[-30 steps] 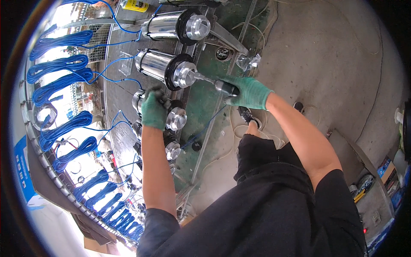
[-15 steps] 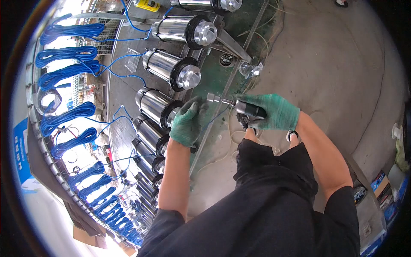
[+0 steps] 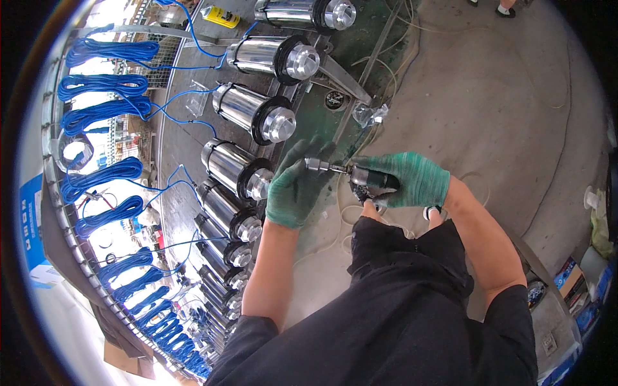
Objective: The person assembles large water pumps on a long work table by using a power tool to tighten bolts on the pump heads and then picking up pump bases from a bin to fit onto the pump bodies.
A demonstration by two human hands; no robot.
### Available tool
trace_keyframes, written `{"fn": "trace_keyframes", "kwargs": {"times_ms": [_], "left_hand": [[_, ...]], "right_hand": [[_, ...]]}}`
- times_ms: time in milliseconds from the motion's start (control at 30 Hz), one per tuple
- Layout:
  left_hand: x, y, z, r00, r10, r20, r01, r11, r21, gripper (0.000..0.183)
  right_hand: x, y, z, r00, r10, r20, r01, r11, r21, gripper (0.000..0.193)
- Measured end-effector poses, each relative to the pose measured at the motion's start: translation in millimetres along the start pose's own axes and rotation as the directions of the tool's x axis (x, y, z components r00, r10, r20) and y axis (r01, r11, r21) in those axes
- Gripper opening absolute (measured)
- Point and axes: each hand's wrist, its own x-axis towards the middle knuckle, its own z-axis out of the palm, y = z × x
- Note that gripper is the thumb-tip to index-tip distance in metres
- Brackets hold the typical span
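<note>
My right hand (image 3: 409,180), in a green glove, is wrapped round the dark body of a power screwdriver (image 3: 376,179). A long shank with a silver socket (image 3: 315,165) sticks out of it to the left. My left hand (image 3: 295,183), in a green glove with a dark palm, is beside the socket with its fingers stretched out, slightly blurred. Whether it touches the socket I cannot tell. Just left of that hand lies a shiny metal cylinder (image 3: 225,162) with a black ring and a silver end piece.
Similar metal cylinders (image 3: 244,109) lie in a long row on the bench (image 3: 177,138). Blue cable coils (image 3: 106,116) line the left rim. A yellow bottle (image 3: 220,16) lies at the far end. Thin hoses (image 3: 341,222) trail over the floor. Another person's feet (image 3: 505,11) show at top right.
My left hand has moved right, from the cylinder's end to beside the socket, its fingers now straighter. The screwdriver has shifted slightly down and left, still in my right hand.
</note>
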Motion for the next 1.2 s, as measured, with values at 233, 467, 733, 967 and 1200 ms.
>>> {"fn": "trace_keyframes", "kwargs": {"times_ms": [233, 467, 733, 967, 1200], "left_hand": [[-0.4, -7.9, 0.4, 0.991, -0.082, 0.102, 0.1, 0.978, -0.183, 0.031], [1.3, -14.0, -1.6, 0.991, -0.065, 0.114, 0.088, 0.973, -0.214, 0.036], [44.4, 19.1, -6.6, 0.984, -0.174, -0.048, 0.179, 0.977, 0.115, 0.051], [157.2, 99.8, -38.2, 0.828, 0.464, 0.314, -0.299, -0.108, 0.948, 0.052], [241.2, 137.7, -6.1, 0.949, 0.164, 0.268, -0.085, -0.687, 0.721, 0.076]], "right_hand": [[-1.7, 7.1, 4.1, 0.982, -0.177, -0.07, 0.174, 0.984, -0.044, 0.08], [-1.8, -2.7, 0.2, 1.0, -0.017, 0.015, 0.015, 0.986, 0.168, 0.083], [14.0, 9.5, -4.1, 0.999, 0.028, -0.015, -0.028, 0.999, 0.024, 0.081], [68.7, 56.5, -32.1, 0.93, 0.027, -0.366, -0.068, 0.993, -0.098, 0.074], [131.3, 96.4, -66.8, 0.938, 0.067, -0.341, -0.128, 0.979, -0.16, 0.074]]}}
